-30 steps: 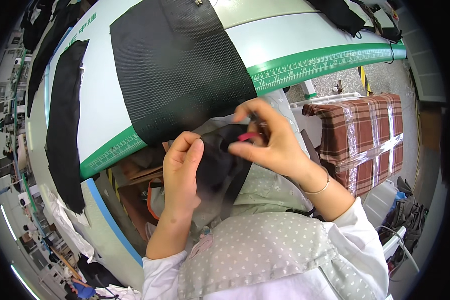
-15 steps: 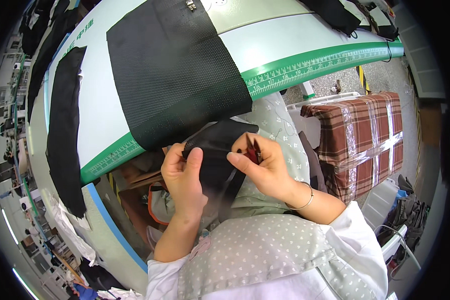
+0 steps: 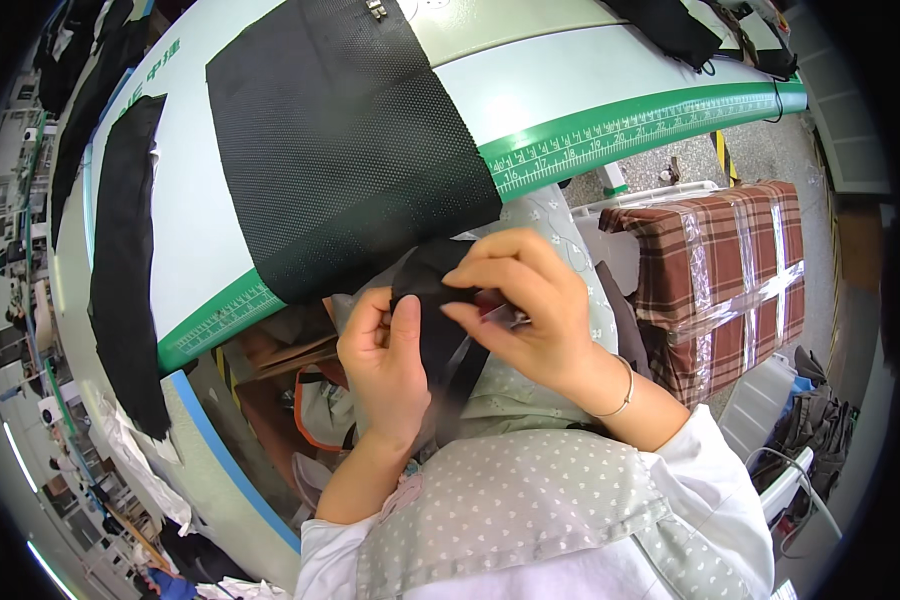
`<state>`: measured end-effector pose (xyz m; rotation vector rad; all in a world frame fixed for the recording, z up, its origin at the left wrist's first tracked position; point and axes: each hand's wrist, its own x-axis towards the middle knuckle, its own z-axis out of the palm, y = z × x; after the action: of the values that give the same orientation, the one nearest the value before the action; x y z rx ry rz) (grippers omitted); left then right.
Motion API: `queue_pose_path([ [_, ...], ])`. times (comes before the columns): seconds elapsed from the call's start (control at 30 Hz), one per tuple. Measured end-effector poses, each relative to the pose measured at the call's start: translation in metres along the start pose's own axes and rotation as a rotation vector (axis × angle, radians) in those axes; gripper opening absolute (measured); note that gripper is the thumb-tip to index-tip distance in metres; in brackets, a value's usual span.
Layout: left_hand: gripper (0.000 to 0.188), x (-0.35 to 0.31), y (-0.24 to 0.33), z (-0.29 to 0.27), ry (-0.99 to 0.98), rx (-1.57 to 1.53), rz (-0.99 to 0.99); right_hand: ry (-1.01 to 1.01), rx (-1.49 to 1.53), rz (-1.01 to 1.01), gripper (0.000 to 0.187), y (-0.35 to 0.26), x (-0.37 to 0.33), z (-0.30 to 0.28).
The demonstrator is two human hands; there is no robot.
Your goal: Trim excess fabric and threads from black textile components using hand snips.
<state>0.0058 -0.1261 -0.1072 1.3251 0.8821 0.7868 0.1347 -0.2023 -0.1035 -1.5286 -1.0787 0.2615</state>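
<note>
Above my lap hangs a piece of black fabric (image 3: 440, 345). My left hand (image 3: 388, 350) is closed on its left edge, thumb pressed against bent fingers. At the fabric's upper right, my right hand (image 3: 530, 310) has its thumb and fingertips a little apart, near the cloth. Tucked in that palm are small red-handled thread snips (image 3: 492, 303), partly hidden by the fingers and blurred. Just beyond both hands, a textured black panel (image 3: 355, 150) lies over the table edge, its near end drooping past the rim.
A white table (image 3: 560, 85) has a green edge with a printed ruler. Long black fabric strips (image 3: 125, 270) lie at its left, more black pieces (image 3: 675, 35) at the far right. A plaid-covered, taped bundle (image 3: 720, 285) stands to the right. Under the table is an orange-trimmed bag (image 3: 320, 410).
My right hand has lifted and turned, its fingers straightening somewhat, and the snips' blades no longer show clearly. My left hand has shifted slightly right with the fabric.
</note>
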Motion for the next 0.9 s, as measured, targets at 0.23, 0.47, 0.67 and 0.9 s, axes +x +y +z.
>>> queue_pose_path([
  [0.23, 0.012, 0.001, -0.002, -0.007, -0.041, 0.324, 0.261, -0.179, -0.27, -0.134, 0.023, -0.001, 0.008, -0.008],
  [0.47, 0.014, 0.004, -0.001, -0.008, 0.041, 0.1, 0.097, -0.022, 0.195, 0.37, 0.004, 0.016, -0.002, -0.016],
  [0.67, 0.015, 0.005, -0.001, -0.005, 0.081, 0.076, 0.097, -0.059, 0.218, 0.374, 0.02, -0.004, 0.001, -0.018],
  [0.9, 0.012, 0.001, 0.003, -0.004, 0.032, 0.164, 0.136, -0.174, 0.148, 0.097, 0.029, 0.005, 0.004, -0.007],
])
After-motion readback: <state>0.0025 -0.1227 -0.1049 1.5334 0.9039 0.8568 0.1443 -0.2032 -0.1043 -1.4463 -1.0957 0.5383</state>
